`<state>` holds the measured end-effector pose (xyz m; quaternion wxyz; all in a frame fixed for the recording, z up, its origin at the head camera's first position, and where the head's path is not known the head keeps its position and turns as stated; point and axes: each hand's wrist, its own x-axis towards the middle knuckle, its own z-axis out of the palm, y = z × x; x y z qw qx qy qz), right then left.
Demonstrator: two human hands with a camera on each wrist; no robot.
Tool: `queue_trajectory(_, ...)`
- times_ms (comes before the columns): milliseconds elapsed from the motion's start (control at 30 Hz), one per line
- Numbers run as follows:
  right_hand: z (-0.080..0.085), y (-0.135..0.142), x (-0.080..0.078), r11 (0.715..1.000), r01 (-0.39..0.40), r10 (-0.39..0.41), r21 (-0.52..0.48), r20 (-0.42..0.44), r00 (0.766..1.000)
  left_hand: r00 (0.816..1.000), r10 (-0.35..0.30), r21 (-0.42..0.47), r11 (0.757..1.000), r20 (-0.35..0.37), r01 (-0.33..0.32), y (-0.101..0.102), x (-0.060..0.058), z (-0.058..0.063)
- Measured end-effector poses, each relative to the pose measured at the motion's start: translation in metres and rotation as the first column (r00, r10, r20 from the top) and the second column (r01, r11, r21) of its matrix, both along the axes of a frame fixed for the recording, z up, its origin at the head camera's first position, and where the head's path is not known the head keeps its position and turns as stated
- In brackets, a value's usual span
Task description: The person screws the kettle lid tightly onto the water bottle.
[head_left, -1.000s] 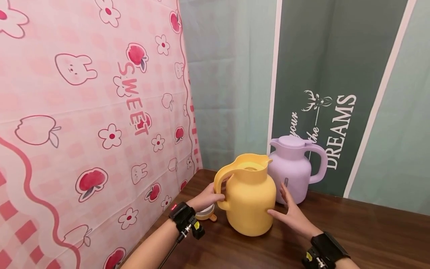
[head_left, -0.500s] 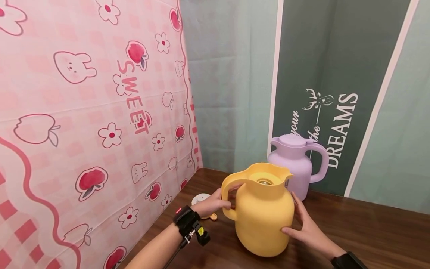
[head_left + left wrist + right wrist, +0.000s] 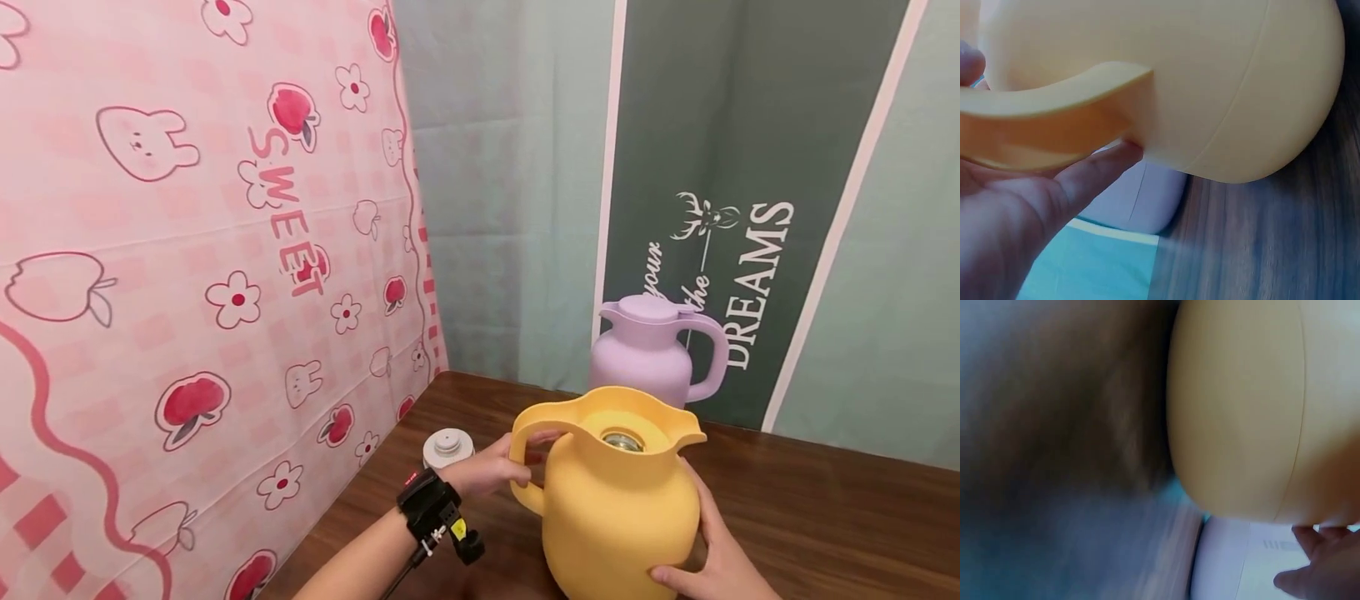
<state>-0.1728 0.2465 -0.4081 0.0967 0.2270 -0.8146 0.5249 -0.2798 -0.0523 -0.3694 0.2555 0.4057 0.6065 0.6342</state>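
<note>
A yellow thermos jug [image 3: 618,517], its top uncovered and inner mouth showing, is near the front of the table in the head view. My left hand [image 3: 495,468] grips its handle [image 3: 1041,125], fingers passing through the loop. On the opposite side, my right hand [image 3: 723,554] touches the jug's body, fingers along the far side and thumb in front. The right wrist view catches these fingers [image 3: 1319,559] against the yellow wall. The jug's base is cut off in the head view. Behind it stands a lilac thermos jug [image 3: 641,362] with its lid on.
A round white stopper [image 3: 448,448] lies on the brown wooden table [image 3: 817,500] beyond my left wrist. A pink printed cloth [image 3: 225,217] hangs at the left, and a green curtain [image 3: 487,183] closes off the back.
The yellow jug has come nearer and to the right, with both hands moving along with it. More of its mouth shows. The white stopper has come into fuller view. The lilac jug stays put.
</note>
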Motion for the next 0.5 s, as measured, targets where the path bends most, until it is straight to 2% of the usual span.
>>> queue_trajectory(67, -0.003, -0.002, 0.007, 0.997, -0.016, 0.02, -0.074, 0.052, 0.998, 1.0, -0.025, 0.003, 1.0, 0.018, 0.025, 0.0, 0.003, -0.001)
queue_trajectory(133, -0.007, -0.004, 0.013, 0.994, 0.003, 0.005, -0.111, 0.071, 0.997, 0.999, -0.047, 0.014, 0.999, 0.023, 0.047, 0.002, 0.005, -0.001)
queue_trajectory(200, -0.014, -0.003, 0.019, 0.983, 0.004, 0.02, -0.183, 0.133, 0.991, 0.997, -0.07, 0.02, 0.997, 0.034, 0.07, 0.003, 0.009, -0.001)
queue_trajectory(233, -0.018, -0.002, 0.021, 0.985, 0.016, 0.003, -0.174, 0.107, 0.994, 0.996, -0.082, 0.022, 0.996, 0.042, 0.081, 0.004, 0.01, -0.001)
queue_trajectory(300, -0.029, 0.004, 0.021, 0.991, 0.03, -0.029, -0.134, 0.003, 1.0, 0.994, -0.1, 0.031, 0.995, 0.036, 0.099, 0.006, 0.013, -0.001)
queue_trajectory(367, -0.04, 0.009, 0.019, 0.99, -0.005, -0.01, -0.138, -0.111, 0.994, 0.993, -0.115, 0.028, 0.993, 0.04, 0.114, 0.007, 0.016, 0.0)
queue_trajectory(433, -0.048, 0.014, 0.016, 0.994, -0.007, -0.026, -0.111, -0.288, 0.957, 0.991, -0.126, 0.03, 0.992, 0.037, 0.125, 0.008, 0.018, 0.001)
queue_trajectory(500, -0.053, 0.016, 0.014, 0.99, -0.05, -0.002, -0.131, -0.372, 0.928, 0.99, -0.136, 0.03, 0.991, 0.049, 0.134, 0.008, 0.02, 0.003)
